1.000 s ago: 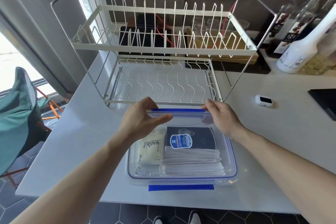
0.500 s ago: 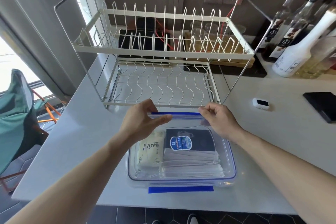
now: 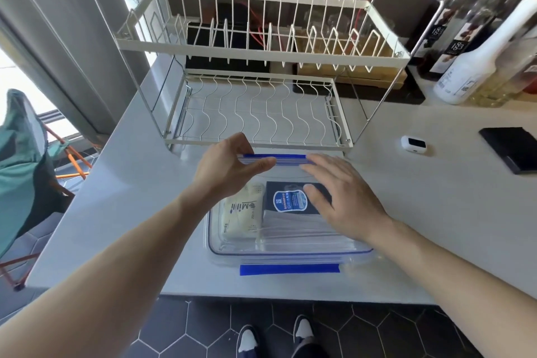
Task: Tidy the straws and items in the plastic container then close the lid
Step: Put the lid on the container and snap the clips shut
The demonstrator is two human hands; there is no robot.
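Two hands work over a clear rectangular plastic container with blue trim that sits near the front edge of the pale grey counter, its long axis running left to right along that edge. The left hand reaches to the far rim, its thumb and fingers pinching the blue latch flap there, which lies along the box's long side just in front of the white wire dish rack. The right hand lies flat with fingers straight and spread, holding nothing, pressing on the transparent lid toward the far right part of the box. Through the plastic show a cream packet printed "Mini", a dark blue packet with a round label and a stack of white wrapped items, probably the straws. The contents look settled and the lid appears seated, so the closing step seems under way. The near latch flap lies flat toward the person, apparently unfastened; it sits directly below both wrists, and the right hand, being free, looks the readier to draw back to it.
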